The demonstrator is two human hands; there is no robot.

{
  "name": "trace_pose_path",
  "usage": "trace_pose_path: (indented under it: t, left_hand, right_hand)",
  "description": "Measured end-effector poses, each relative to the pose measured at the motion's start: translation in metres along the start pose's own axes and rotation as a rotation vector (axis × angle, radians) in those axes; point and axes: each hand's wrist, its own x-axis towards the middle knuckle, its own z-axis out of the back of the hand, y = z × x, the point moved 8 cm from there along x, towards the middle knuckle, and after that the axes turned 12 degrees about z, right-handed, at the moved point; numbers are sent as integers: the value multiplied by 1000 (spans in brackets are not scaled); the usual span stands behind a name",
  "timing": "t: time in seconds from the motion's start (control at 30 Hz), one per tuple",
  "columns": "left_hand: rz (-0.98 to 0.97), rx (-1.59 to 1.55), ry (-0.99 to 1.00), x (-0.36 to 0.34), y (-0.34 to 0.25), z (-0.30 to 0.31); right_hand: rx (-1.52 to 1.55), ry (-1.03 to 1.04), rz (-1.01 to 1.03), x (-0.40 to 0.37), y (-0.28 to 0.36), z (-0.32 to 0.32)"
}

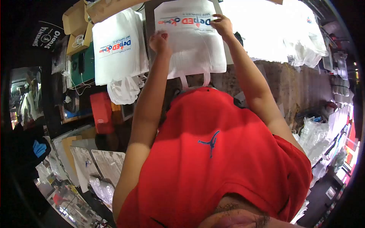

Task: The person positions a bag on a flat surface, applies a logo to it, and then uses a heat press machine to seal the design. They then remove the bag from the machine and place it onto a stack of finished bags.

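Observation:
A white bag [195, 49] with blue and red lettering lies flat on a dark board at the top centre, its handles hanging toward the red shirt. My left hand [160, 42] is at the bag's left edge, fingers curled inward; what they hold is too small to tell. My right hand [222, 26] is at the right end of the lettering, its thumb and fingers pinched at what looks like the edge of a thin printed sheet over the bag. To the left lies a stack of similar printed white bags [119, 57], their handles bunched below.
More white bags [262, 34] lie at the right, strongly lit. An open cardboard box [78, 32] and a green surface [81, 64] are at the upper left. A red object [101, 110] lies below them. Clear plastic [313, 138] is piled at the right.

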Motion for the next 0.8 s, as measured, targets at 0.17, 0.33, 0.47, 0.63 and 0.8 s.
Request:
trace_pose_path:
  t: [0.17,0.33,0.47,0.63,0.8]
  left_hand:
    - [-73,223,-228,-65,-53,22]
    - [-570,848,320,-141,-59,-51]
    - [-533,1091,362,-148,-43,-65]
    - [-516,1139,333,-148,-38,-62]
    - [-495,1153,359,-148,-36,-66]
  right_hand:
    - [-622,84,80,-2,-15,12]
    - [-587,93,66,1,-19,7]
    - [-633,136,76,2,-20,10]
    - [-654,163,93,0,-18,8]
    - [-598,39,33,-9,-19,15]
